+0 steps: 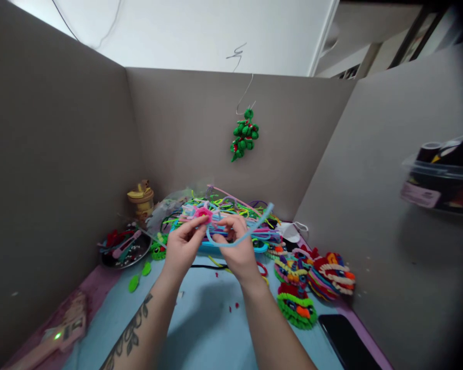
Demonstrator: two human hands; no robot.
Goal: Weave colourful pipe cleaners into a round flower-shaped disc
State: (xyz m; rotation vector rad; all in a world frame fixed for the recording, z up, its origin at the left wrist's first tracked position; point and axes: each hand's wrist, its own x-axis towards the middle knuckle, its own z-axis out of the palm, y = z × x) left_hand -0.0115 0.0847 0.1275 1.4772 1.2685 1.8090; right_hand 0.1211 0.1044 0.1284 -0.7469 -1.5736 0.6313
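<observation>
My left hand (185,242) pinches a small pink flower shape (203,214) of fuzzy pipe cleaner between thumb and forefinger. Close beside it, the bent fingers of my right hand (237,249) are closed on a light blue pipe cleaner (260,221). One end of this pipe cleaner lies near the flower; it curves down, then sweeps up to the right across the hand. Whether it is joined to the flower I cannot tell. Behind both hands, a blue tray (212,250) is heaped with loose pipe cleaners (231,205) in many colours.
Finished colourful pipe-cleaner pieces (327,275) and a black phone (343,339) lie at right. Left stand a metal bowl (139,252) with tools, green leaf shapes (134,282) and a pink device (61,336). A green ornament (245,134) hangs on the back panel. Grey panels enclose three sides.
</observation>
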